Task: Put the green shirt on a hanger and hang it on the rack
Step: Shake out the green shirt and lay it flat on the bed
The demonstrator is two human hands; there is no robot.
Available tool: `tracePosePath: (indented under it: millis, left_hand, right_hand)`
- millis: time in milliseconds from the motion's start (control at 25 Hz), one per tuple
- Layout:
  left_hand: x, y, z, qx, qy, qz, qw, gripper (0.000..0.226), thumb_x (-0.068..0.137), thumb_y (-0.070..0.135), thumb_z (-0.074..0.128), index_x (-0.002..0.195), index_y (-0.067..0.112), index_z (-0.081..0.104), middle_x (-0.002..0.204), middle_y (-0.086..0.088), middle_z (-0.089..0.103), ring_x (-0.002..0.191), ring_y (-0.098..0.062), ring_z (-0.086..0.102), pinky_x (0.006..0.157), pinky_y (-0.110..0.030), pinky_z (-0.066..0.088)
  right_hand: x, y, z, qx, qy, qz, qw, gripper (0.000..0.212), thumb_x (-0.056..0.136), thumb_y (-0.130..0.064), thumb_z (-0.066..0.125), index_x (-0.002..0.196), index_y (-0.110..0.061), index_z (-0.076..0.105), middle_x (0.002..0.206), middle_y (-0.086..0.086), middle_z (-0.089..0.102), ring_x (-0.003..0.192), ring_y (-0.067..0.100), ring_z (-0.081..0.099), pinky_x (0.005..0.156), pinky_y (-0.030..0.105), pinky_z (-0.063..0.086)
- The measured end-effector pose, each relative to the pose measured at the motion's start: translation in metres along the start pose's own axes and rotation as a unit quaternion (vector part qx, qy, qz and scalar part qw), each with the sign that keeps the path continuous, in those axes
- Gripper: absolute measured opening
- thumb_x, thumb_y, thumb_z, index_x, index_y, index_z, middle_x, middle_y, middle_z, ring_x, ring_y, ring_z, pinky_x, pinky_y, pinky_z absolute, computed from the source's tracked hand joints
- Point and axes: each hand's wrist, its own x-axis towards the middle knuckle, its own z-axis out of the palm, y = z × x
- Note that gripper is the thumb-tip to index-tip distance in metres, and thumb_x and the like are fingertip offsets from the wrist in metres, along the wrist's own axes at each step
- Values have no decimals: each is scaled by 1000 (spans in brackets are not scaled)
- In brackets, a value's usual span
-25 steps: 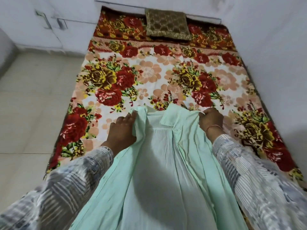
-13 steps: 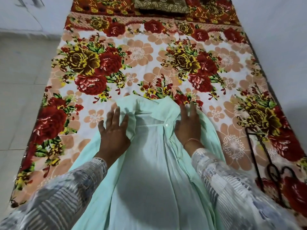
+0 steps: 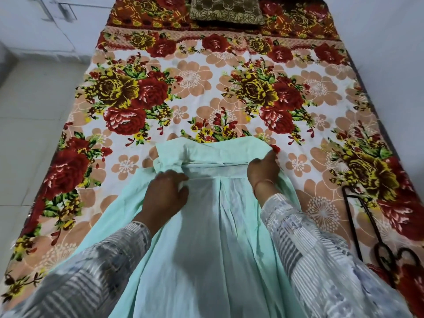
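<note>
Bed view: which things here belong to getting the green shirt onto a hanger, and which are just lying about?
For the job: green shirt, gripped near the collar by the left hand and right hand; black hanger lying to its right.
Just lying about: brown cushion, floral bedspread.
</note>
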Motion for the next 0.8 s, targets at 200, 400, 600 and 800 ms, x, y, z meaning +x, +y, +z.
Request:
tracePosePath:
  millis: [200,400,600,800]
  left_hand:
    - [61,6,-4,-3,52,-77,996,32,87,25,76,119,26,79,160,-25,45,142,-46,48,112,-52,45]
    - [103,2,-1,-61,37,-177,982,42,83,26,82,116,9,62,103,-20,74,100,-43,70,75,-41,49]
    - [109,12,-14,-125,232,-150,953,24,85,13,75,108,12,66,112,-15,65,97,-41,65,72,-36,39]
    - [87,21,9,-75,103,-108,986,79,78,16,82,148,19,46,152,-18,38,119,-45,61,90,-48,55]
  right_hand:
    - [-9,-4,-2,-71,-13,-225,972,85,91,-33,63,164,-30,18,151,19,40,125,42,57,92,47,54]
    - [7,-26,18,-215,-89,-195,953,64,96,-32,62,154,-16,40,134,20,64,121,41,64,91,42,55]
    - [36,-25,3,42,73,-125,989,37,104,-14,51,138,-5,61,137,22,66,130,40,60,107,38,45]
    - [42,-6,-4,-17,-17,-109,994,53,99,-12,58,151,-10,47,148,23,56,137,43,51,112,43,41]
